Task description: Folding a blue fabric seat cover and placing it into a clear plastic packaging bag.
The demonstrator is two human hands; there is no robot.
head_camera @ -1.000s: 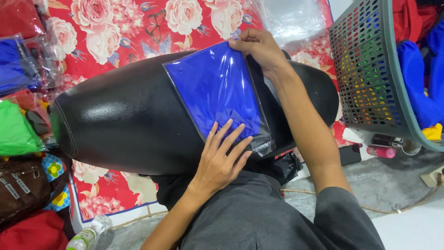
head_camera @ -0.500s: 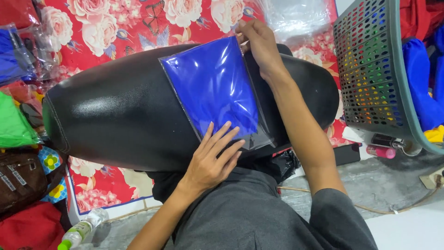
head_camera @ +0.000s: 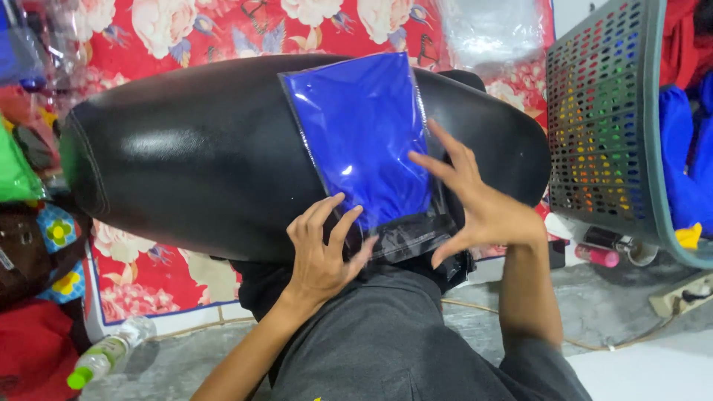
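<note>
A blue folded item in a clear plastic bag (head_camera: 360, 134) lies across a long black padded cushion (head_camera: 193, 156) that rests over my lap. My left hand (head_camera: 323, 249) presses with spread fingers on the bag's near left corner. My right hand (head_camera: 468, 200) lies flat with fingers apart on the bag's right edge and its open flap. Neither hand grips anything.
A grey perforated laundry basket (head_camera: 601, 126) holding blue and red cloth stands at the right. A red floral mat (head_camera: 186, 30) lies under the cushion. Packed bags (head_camera: 18, 171) pile at the left, a plastic bottle (head_camera: 100, 360) lies at the lower left, and a clear bag (head_camera: 494, 30) at the top.
My right hand has come down from the bag's far top corner to its right edge near the flap. The left hand stays on the near corner.
</note>
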